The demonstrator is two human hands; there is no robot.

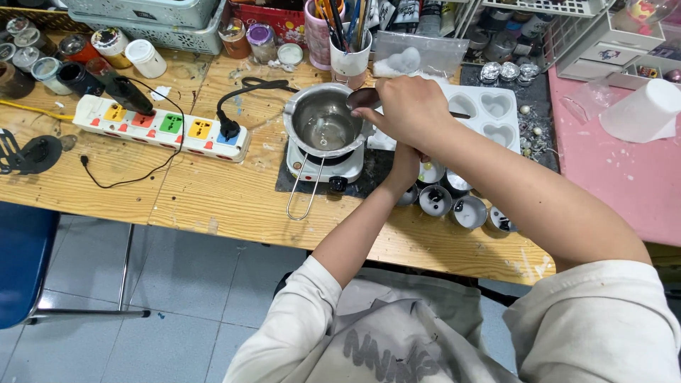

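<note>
Looks like the melting step: right hand is clamped on a spoon at the 3 o'clock rim of the metal pot on the little hotplate. Left hand is mostly hidden near the small tins, can't tell its grip. Next move probably wants a steady, level spoon.

Noted silver-grey steel on the melting pot, set over a white hotplate with a black knob. Recorded a white power strip with orange, green, yellow and blue sockets, black plugs fitted. Found the heart mould white, the small tins silver with white fill and black specks. Observed pale wood grain on the table, pink on the adjoining surface, cream on both sleeves.
</note>
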